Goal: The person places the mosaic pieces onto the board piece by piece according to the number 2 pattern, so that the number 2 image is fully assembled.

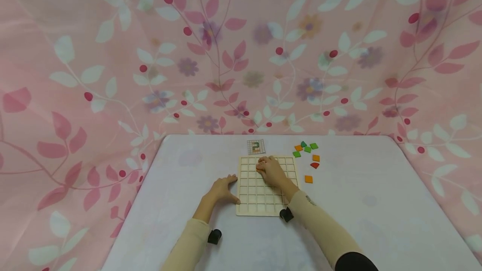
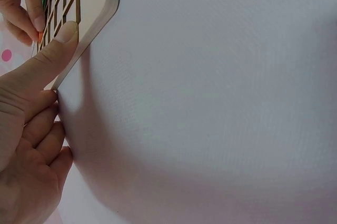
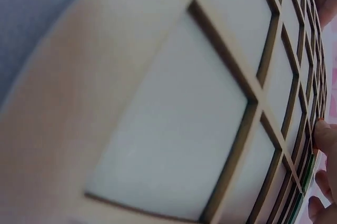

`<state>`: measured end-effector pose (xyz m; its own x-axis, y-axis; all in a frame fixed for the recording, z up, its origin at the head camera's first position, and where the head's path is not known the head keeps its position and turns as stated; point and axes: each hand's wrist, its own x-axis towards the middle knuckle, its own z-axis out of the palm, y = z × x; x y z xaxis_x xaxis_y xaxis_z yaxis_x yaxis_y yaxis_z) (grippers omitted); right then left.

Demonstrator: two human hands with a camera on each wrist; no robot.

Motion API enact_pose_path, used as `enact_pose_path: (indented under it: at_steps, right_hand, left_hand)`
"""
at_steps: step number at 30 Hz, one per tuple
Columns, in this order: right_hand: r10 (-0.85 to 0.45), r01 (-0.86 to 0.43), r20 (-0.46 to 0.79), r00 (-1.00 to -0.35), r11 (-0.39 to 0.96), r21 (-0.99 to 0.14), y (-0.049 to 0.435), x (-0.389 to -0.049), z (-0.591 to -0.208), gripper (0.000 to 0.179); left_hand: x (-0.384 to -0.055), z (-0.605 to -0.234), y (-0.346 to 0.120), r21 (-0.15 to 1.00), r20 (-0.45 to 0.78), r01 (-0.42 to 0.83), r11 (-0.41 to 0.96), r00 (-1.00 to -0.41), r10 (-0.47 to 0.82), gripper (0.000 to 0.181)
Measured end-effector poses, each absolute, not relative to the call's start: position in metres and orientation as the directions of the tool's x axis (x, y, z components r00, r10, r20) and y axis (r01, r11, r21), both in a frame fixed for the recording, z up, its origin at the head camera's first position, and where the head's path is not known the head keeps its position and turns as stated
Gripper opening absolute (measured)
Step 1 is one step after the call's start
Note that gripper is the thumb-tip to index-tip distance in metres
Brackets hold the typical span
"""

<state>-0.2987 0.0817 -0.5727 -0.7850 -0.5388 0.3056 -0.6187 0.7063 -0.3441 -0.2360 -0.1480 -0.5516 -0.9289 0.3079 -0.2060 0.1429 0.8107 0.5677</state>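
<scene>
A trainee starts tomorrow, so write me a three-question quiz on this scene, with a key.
1. Which hand is at the left edge of the wooden grid board?
2. True or false: the patterned card lies beyond the board's far edge.
3. What colour is the small piece at the fingers of the right hand? A) green B) orange C) red

Key: 1. The left hand. 2. True. 3. B.
</scene>
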Motion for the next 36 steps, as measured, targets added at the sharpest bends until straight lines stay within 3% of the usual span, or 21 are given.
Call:
enact_pose_path:
  at_steps: [8, 15, 18, 23, 29, 36]
  right_hand:
    - [-0.437, -0.549, 0.339, -0.833, 0.734, -0.399, 0.078, -0.296, -0.576, 0.019]
    - [-0.455, -0.527, 0.269, -0.849, 0.764, -0.372, 0.083, -0.283, -0.574, 0.019]
    - [-0.408, -0.536, 0.363, -0.838, 0.743, -0.402, 0.094, -0.282, -0.574, 0.02]
    - [-0.199, -0.458, 0.487, -0.851, 0.736, -0.499, 0.137, -0.294, -0.572, 0.023]
    - [-0.032, -0.169, 0.253, -0.967, 0.824, -0.54, 0.195, -0.311, -0.573, 0.032]
    - [0.017, -0.029, 0.099, -0.995, 0.894, -0.447, 0.218, -0.318, -0.578, 0.04]
  left_hand:
    - [-0.238, -0.552, -0.148, 0.571, -0.202, 0.151, 0.807, -0.927, 0.316, 0.089]
    - [-0.237, -0.553, -0.147, 0.585, -0.202, 0.147, 0.797, -0.926, 0.319, 0.089]
    - [-0.237, -0.552, -0.147, 0.578, -0.189, 0.16, 0.8, -0.928, 0.322, 0.088]
    - [-0.236, -0.55, -0.147, 0.581, -0.19, 0.154, 0.799, -0.929, 0.317, 0.089]
    - [-0.233, -0.546, -0.147, 0.592, -0.187, 0.145, 0.793, -0.932, 0.31, 0.089]
    - [-0.233, -0.548, -0.148, 0.582, -0.187, 0.14, 0.801, -0.936, 0.299, 0.089]
